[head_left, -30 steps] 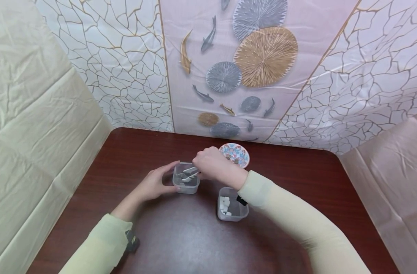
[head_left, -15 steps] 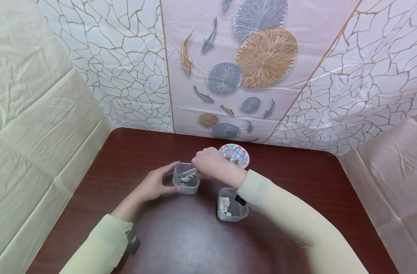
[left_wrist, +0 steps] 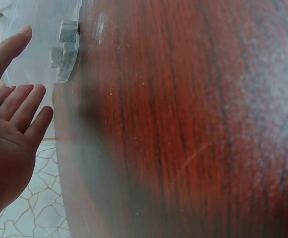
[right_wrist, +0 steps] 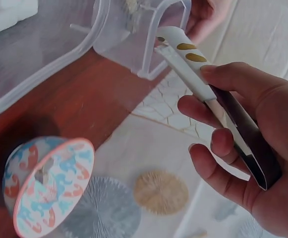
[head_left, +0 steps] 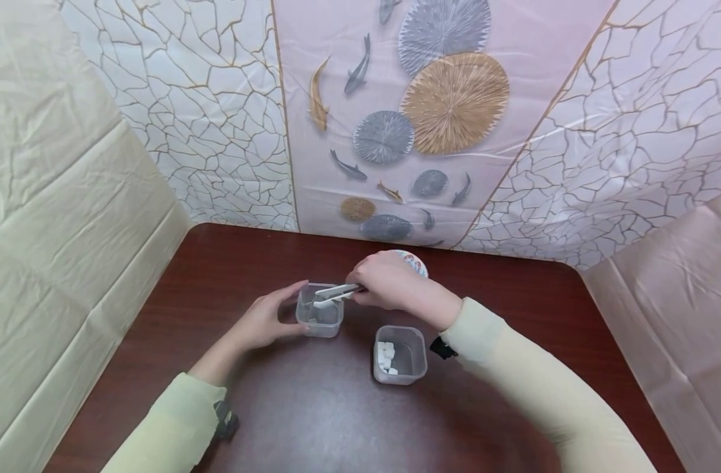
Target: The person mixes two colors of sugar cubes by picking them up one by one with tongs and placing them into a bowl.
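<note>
Left hand [head_left: 264, 320] spread against the small clear square plastic container [head_left: 322, 330], likely bracing it; right hand [head_left: 388, 280] pinches slim white-tipped, dark-handled tongs [right_wrist: 230, 106] above it, probably for precise picking, though whether tips grip anything can't be told. Larger-looking clear plastic container [head_left: 397, 379] of white cubes [head_left: 386, 355] sits nearer and right, apparently handy; red-and-blue patterned round bowl [right_wrist: 79, 166] lies far right.

The tongs [right_wrist: 228, 105] are white and dark, with golden ovals. The dish [right_wrist: 59, 192] is white with a red and blue pattern.
</note>
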